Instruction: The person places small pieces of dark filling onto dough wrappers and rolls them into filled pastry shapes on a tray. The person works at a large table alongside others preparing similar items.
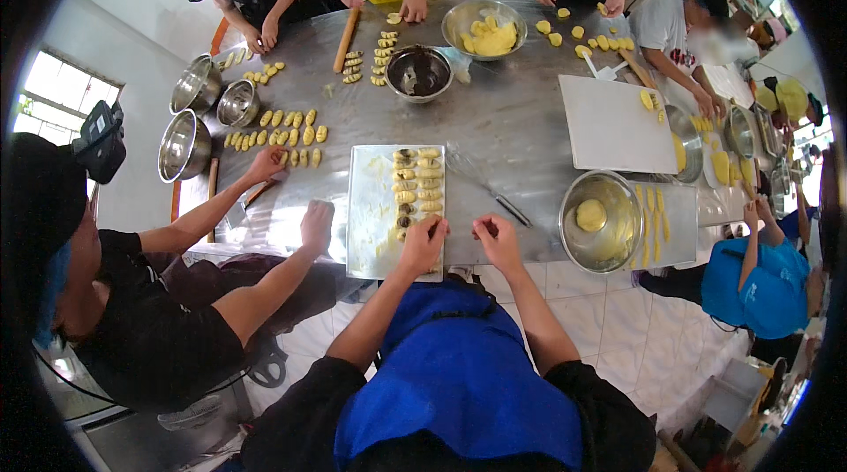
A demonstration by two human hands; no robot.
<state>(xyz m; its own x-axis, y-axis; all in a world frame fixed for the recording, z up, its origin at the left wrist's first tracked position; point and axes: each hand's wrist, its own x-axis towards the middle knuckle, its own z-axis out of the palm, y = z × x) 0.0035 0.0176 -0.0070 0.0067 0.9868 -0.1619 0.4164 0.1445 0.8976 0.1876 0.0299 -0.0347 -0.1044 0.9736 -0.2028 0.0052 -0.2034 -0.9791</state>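
My left hand (pixel 425 245) is closed, fingers curled down over the near right part of a white tray (pixel 369 198). It is at the near end of two columns of small yellow filled dough rolls (pixel 430 183), some showing dark filling; whether it grips one is hidden. Just right of the tray, my right hand (pixel 498 243) is also closed, fingers pressed together above the table's near edge. Anything inside it is too small to make out. A wire whisk (pixel 503 198) lies on the steel table beyond my right hand.
A steel bowl with a dough ball (pixel 591 215) stands right, beside a tray of dough strips (pixel 680 225). A white board (pixel 609 128) lies behind it. Beyond my tray is a bowl of dark filling (pixel 419 75). A co-worker's hand (pixel 266 163) reaches toward dough pieces at left.
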